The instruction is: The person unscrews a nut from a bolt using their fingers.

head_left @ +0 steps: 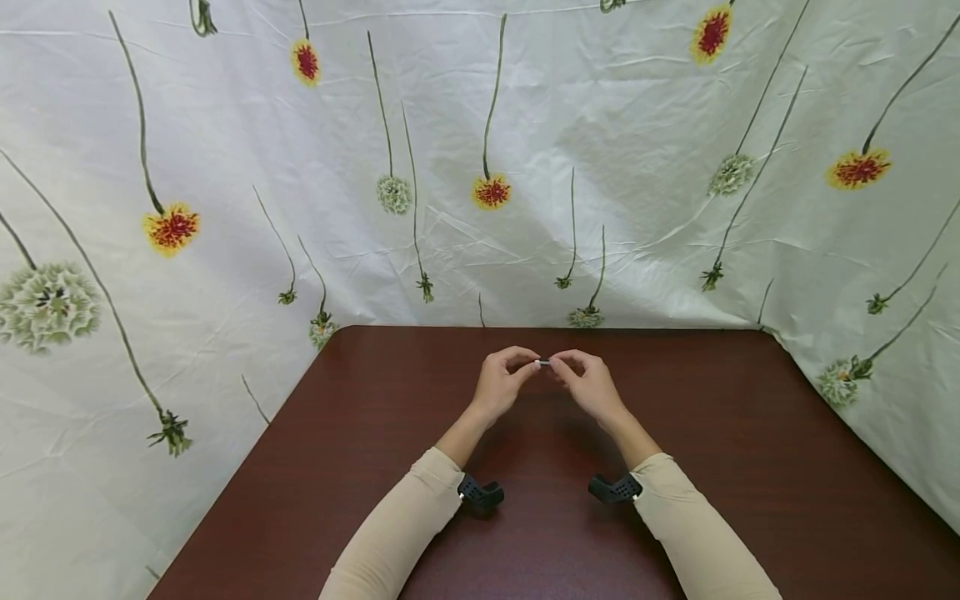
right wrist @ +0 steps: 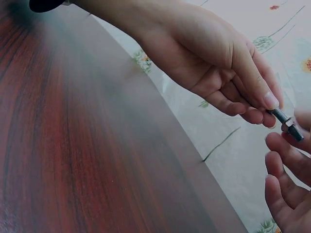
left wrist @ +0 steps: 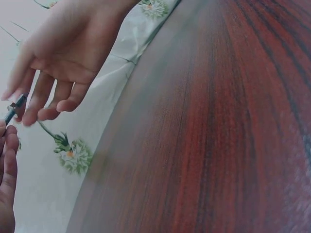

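A small dark metal bolt (head_left: 545,362) is held up between the two hands over the far part of the table. My left hand (head_left: 498,385) pinches one end of it between thumb and index finger, covering that end. Partway along the exposed thread sits a nut (right wrist: 287,124), and the bolt's tip (right wrist: 297,136) sticks out beyond it. The thumb and index finger of my right hand (head_left: 592,388) are on either side of the nut, pinching it. In the left wrist view, the other fingers of the right hand (left wrist: 73,53) are spread and loosely bent.
The dark reddish-brown wooden table (head_left: 360,408) reaches back to a white cloth (head_left: 442,250) with printed flowers, which also hangs along both sides. Black wrist cameras, a left one (head_left: 481,493) and a right one (head_left: 615,489), jut inward from the beige sleeves.
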### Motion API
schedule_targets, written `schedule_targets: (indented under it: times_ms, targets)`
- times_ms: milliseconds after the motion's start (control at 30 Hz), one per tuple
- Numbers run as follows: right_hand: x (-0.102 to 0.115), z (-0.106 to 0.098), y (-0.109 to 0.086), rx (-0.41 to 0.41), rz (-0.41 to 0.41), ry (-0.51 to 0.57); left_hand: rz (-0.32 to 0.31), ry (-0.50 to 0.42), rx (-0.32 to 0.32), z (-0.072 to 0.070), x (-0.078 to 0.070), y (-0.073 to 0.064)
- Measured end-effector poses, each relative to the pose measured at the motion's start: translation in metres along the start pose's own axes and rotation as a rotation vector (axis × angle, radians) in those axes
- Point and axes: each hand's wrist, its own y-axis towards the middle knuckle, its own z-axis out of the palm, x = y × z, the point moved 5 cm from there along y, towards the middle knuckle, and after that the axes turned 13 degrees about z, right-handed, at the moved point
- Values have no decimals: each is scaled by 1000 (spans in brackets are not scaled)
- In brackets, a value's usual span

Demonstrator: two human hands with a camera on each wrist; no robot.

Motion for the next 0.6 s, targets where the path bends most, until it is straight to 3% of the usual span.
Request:
schedule_targets:
  times_ms: [167,233,467,600]
  targets:
    - [1,0,0,-8,-34,-8,15,-7,-2,-3,-24,0]
    - [2,0,0,-3,-43,-16,20,-4,-7,-4,-26,-1]
    - [38,-2,-24,15,-16,-26,15,-19,-17,-3,-25,0]
    - [39,-2,-24,4,-39,-31,9,-12,-15,-3,-26,-1]
